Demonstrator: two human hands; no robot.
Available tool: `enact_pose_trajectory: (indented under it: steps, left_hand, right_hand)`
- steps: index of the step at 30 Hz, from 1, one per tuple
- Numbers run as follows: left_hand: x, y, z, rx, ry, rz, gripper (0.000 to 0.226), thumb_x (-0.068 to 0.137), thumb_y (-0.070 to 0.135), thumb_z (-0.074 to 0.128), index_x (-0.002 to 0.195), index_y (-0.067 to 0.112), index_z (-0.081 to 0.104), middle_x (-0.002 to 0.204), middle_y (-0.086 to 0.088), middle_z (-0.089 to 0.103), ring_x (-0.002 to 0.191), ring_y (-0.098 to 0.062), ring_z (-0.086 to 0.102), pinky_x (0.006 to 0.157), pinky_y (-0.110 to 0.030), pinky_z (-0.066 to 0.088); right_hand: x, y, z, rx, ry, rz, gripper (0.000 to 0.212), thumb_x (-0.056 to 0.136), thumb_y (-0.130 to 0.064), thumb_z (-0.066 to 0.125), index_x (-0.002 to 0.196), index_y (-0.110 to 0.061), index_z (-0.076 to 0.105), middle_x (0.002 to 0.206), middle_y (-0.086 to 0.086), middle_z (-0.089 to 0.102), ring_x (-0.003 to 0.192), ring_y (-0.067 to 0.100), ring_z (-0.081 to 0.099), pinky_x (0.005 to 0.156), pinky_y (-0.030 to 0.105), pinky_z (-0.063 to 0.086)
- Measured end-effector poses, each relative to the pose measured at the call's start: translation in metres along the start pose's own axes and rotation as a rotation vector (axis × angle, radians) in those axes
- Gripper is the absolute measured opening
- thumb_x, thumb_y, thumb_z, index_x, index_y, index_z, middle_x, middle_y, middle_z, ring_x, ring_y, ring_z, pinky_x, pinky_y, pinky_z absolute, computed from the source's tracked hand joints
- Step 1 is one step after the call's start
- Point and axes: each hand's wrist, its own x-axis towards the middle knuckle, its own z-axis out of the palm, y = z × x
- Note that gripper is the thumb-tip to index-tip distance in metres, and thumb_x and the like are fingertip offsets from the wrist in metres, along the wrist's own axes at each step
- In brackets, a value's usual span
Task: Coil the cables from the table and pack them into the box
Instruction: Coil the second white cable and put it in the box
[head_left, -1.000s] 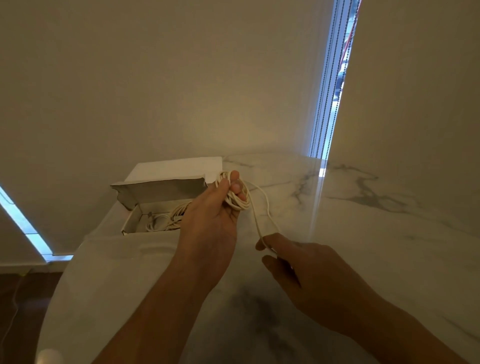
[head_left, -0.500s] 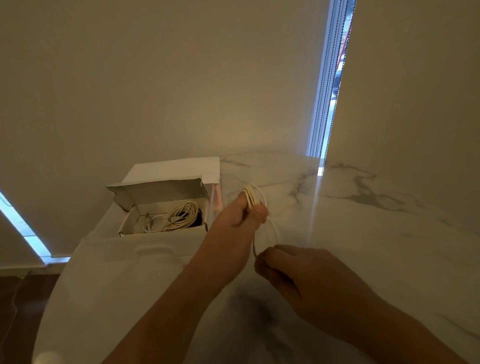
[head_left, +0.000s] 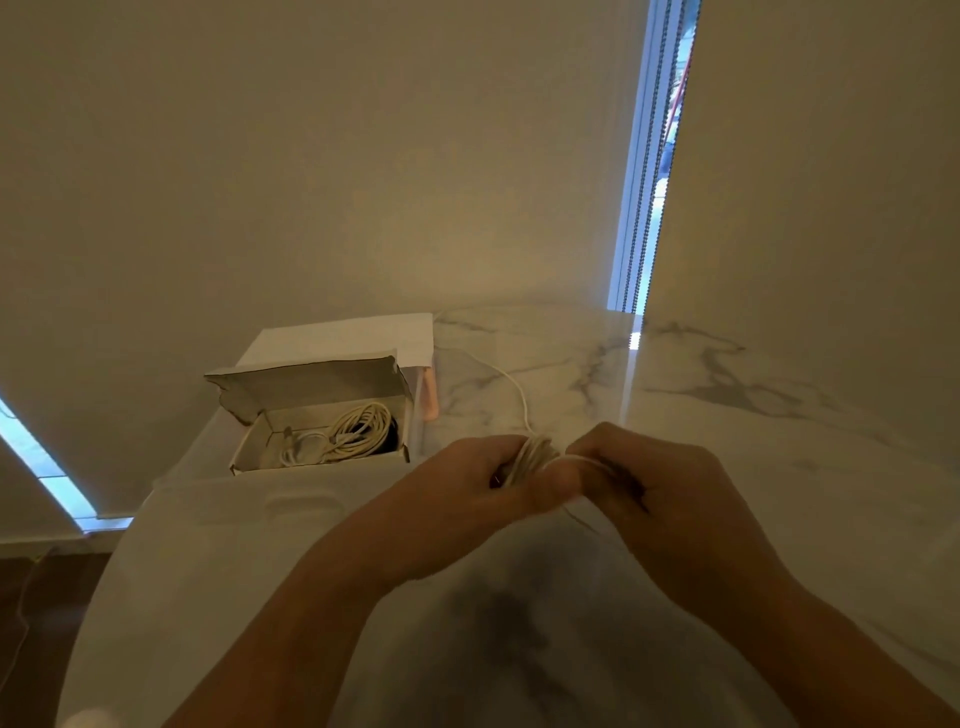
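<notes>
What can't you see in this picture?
Head view only:
- Middle of the cable bundle: hidden by the left hand and right hand.
- Cable's far end: fades out behind the box.
- Dark thing beside the coiled cables in the box: too small.

The scene is dim and warm-toned, lit mainly by cool blue-white daylight slipping through a narrow gap in the blinds (head_left: 655, 156) at upper right and a second bright strip (head_left: 47, 467) at lower left — both blown out. A soft dark shadow pools on the marble table (head_left: 779, 415) below the forearms, and a pale streak of glare runs down its surface from the gap. Wide-angle bending bows the edges, and detail is soft and slightly smeared throughout — especially near the corners.
</notes>
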Motion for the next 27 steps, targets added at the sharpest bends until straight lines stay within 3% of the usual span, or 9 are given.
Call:
enact_pose_trajectory:
  steps: [2, 5, 8, 11, 15, 17, 20, 24, 27]
  left_hand:
    - [0.002, -0.003, -0.001, 0.026, -0.037, -0.021, 0.036, 0.087, 0.057, 0.062, 0.103, 0.025, 0.068, 0.088, 0.0, 0.07, 0.077, -0.014, 0.064, 0.071, -0.029, 0.052]
    - [0.002, -0.004, 0.0, 0.114, -0.002, 0.031, 0.029, 0.096, 0.046, 0.056, 0.101, 0.019, 0.067, 0.08, 0.001, 0.065, 0.068, -0.014, 0.057, 0.064, -0.025, 0.047]
    - [0.001, -0.002, -0.001, 0.096, 0.057, 0.059, 0.033, 0.1, 0.044, 0.048, 0.083, 0.02, 0.062, 0.067, 0.01, 0.054, 0.06, -0.001, 0.047, 0.059, -0.014, 0.039]
    - [0.001, -0.004, -0.005, 0.019, 0.082, 0.039, 0.036, 0.1, 0.042, 0.047, 0.081, 0.015, 0.062, 0.069, 0.008, 0.054, 0.065, -0.005, 0.048, 0.065, -0.02, 0.04]
    - [-0.001, -0.01, -0.013, -0.035, 0.119, 0.037, 0.038, 0.104, 0.035, 0.044, 0.088, 0.006, 0.061, 0.075, 0.003, 0.058, 0.07, -0.01, 0.05, 0.07, -0.024, 0.041]
    - [-0.003, -0.009, -0.015, -0.037, 0.142, 0.045, 0.037, 0.105, 0.033, 0.041, 0.08, 0.01, 0.056, 0.069, 0.011, 0.052, 0.065, 0.0, 0.044, 0.064, -0.014, 0.036]
    - [-0.003, -0.008, -0.014, -0.045, 0.165, 0.056, 0.034, 0.106, 0.029, 0.04, 0.078, 0.015, 0.053, 0.066, 0.014, 0.049, 0.061, 0.003, 0.041, 0.061, -0.011, 0.036]
    - [0.001, -0.01, -0.004, -0.027, 0.174, 0.075, 0.031, 0.105, 0.032, 0.039, 0.088, 0.013, 0.057, 0.077, 0.01, 0.054, 0.073, -0.002, 0.048, 0.072, -0.017, 0.041]
    - [0.003, -0.008, 0.005, -0.009, 0.215, 0.091, 0.025, 0.105, 0.034, 0.039, 0.093, 0.026, 0.059, 0.083, 0.018, 0.059, 0.08, 0.002, 0.054, 0.075, -0.011, 0.041]
  right_hand:
    - [0.002, 0.003, -0.003, 0.013, 0.061, 0.044, 0.022, 0.082, -0.055, 0.062, 0.076, -0.035, 0.062, 0.064, -0.016, 0.06, 0.059, 0.005, 0.058, 0.053, 0.012, 0.042]
    - [0.005, 0.004, -0.006, 0.059, 0.094, 0.09, 0.02, 0.074, -0.052, 0.069, 0.073, -0.033, 0.063, 0.064, -0.014, 0.063, 0.06, 0.005, 0.06, 0.054, 0.013, 0.045]
    - [0.008, 0.008, -0.009, 0.098, 0.073, 0.099, 0.003, 0.082, -0.033, 0.074, 0.082, -0.034, 0.071, 0.075, -0.016, 0.069, 0.074, 0.003, 0.064, 0.063, 0.008, 0.045]
    - [0.009, 0.011, -0.011, 0.071, 0.04, 0.074, 0.009, 0.09, -0.026, 0.066, 0.094, -0.03, 0.073, 0.085, -0.02, 0.068, 0.085, -0.004, 0.061, 0.07, 0.002, 0.04]
    - [0.01, 0.02, -0.011, -0.051, 0.027, -0.005, 0.015, 0.096, -0.027, 0.057, 0.101, -0.027, 0.071, 0.091, -0.019, 0.06, 0.083, -0.004, 0.055, 0.072, 0.003, 0.038]
    - [0.01, 0.025, -0.011, -0.12, 0.033, -0.019, 0.017, 0.098, -0.031, 0.053, 0.102, -0.027, 0.07, 0.095, -0.017, 0.058, 0.085, 0.001, 0.054, 0.074, 0.005, 0.037]
    - [0.01, 0.029, -0.01, -0.25, 0.069, -0.054, 0.026, 0.096, -0.037, 0.048, 0.104, -0.028, 0.07, 0.102, -0.011, 0.056, 0.09, 0.01, 0.049, 0.077, 0.012, 0.036]
    - [0.01, 0.028, -0.012, -0.374, 0.19, -0.06, 0.014, 0.095, -0.028, 0.06, 0.1, -0.028, 0.072, 0.103, -0.005, 0.054, 0.088, 0.015, 0.04, 0.072, 0.025, 0.033]
    - [0.009, 0.026, -0.013, -0.341, 0.251, -0.019, 0.013, 0.089, -0.025, 0.066, 0.098, -0.026, 0.074, 0.097, -0.005, 0.055, 0.088, 0.02, 0.047, 0.069, 0.031, 0.041]
